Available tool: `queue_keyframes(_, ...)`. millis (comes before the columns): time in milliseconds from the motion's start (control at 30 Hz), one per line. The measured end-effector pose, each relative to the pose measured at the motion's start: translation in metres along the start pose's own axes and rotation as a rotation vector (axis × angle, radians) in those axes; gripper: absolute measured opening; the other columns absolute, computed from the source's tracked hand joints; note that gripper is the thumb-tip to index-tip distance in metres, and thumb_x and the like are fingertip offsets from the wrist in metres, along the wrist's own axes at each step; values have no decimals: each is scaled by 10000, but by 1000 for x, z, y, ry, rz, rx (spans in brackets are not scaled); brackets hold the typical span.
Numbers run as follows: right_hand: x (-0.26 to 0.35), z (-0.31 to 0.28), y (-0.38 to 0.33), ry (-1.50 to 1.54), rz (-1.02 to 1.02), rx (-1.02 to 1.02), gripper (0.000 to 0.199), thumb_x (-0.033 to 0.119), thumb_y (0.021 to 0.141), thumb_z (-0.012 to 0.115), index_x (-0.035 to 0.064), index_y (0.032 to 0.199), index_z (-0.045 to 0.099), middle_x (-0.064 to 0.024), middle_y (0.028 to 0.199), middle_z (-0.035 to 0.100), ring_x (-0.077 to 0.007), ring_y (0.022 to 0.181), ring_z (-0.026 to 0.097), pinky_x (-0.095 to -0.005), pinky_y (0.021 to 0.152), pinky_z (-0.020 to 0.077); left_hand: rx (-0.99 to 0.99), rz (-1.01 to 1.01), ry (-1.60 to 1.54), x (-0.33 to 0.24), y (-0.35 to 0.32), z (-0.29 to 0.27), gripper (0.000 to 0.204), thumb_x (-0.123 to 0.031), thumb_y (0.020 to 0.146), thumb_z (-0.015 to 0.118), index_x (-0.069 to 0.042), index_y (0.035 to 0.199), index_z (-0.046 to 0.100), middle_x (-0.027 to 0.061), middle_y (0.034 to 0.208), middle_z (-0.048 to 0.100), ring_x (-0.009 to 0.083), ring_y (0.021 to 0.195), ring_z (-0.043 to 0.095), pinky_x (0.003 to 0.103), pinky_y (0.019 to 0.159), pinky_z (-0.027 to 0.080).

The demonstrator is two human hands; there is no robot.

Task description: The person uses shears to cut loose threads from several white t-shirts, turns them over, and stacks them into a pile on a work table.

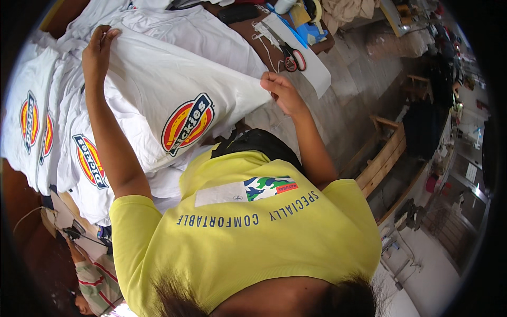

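A white T-shirt [158,68] with a red, yellow and blue printed logo is stretched between my two hands. My left hand [99,45] pinches its cloth at the far left. At the right, my right hand [283,92] grips a corner of the same shirt, thumb on top and the other fingers partly hidden. The cloth runs taut from hand to hand, and its near part hangs toward my lap. More white shirts [79,124] with the same logo lie heaped under and left of it.
Black-and-red scissors [291,57] lie on a white paper strip [311,74] at the table's right end, beside white cord, a tape roll [315,10] and a dark pouch [240,13]. A wooden bench [381,156] stands at the right. Another person's striped sleeve [97,280] shows at the lower left.
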State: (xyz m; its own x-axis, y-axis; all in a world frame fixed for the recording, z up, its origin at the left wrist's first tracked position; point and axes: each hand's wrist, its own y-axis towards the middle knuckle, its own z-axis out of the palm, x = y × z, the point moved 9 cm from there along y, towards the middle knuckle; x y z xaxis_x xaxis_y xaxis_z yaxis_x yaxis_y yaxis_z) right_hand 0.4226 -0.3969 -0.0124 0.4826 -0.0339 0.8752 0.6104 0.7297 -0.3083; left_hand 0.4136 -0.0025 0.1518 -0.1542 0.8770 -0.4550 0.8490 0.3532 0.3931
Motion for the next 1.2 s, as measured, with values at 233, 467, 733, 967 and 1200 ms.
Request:
queue_keyframes(233,23,-19,58,-972,-62,-345,233,259,770,662,59,830,557,-47,661,561,-156,626,545,-291,575,428,98,-195,124,79,-32,69,295,-376,852,528,-112,978,568,179,789,631,343,770,610,419,640,442)
queue_keyframes(467,130,-78,10,-1299,-732,-826,318,316,776,650,86,976,560,-110,854,585,-280,815,572,-380,714,430,-45,-30,354,-23,-70,75,291,-151,722,673,-128,1000,592,68,987,587,284,929,545,365,798,431)
queue_keyframes(733,111,-236,11,-632,-26,-841,534,464,818,576,57,1158,515,-108,1237,465,-274,1063,442,-379,869,399,201,80,-133,-126,-156,157,357,-244,771,629,-172,1112,557,58,1190,492,285,1111,433,421,901,357)
queue_keyframes(967,95,-224,26,-249,104,-677,602,490,811,578,59,1214,457,-87,1192,480,-284,1013,467,-389,810,447,168,101,-28,-125,-165,160,366,-301,772,623,-174,1112,579,42,1230,486,277,1144,419,398,953,323)
queue_keyframes(1200,104,-213,32,72,-63,-525,200,216,835,617,84,959,531,-27,907,562,-160,820,534,-368,799,450,151,74,-23,-125,-166,159,357,-303,767,626,-165,1094,588,28,1225,495,266,1137,425,389,954,327)
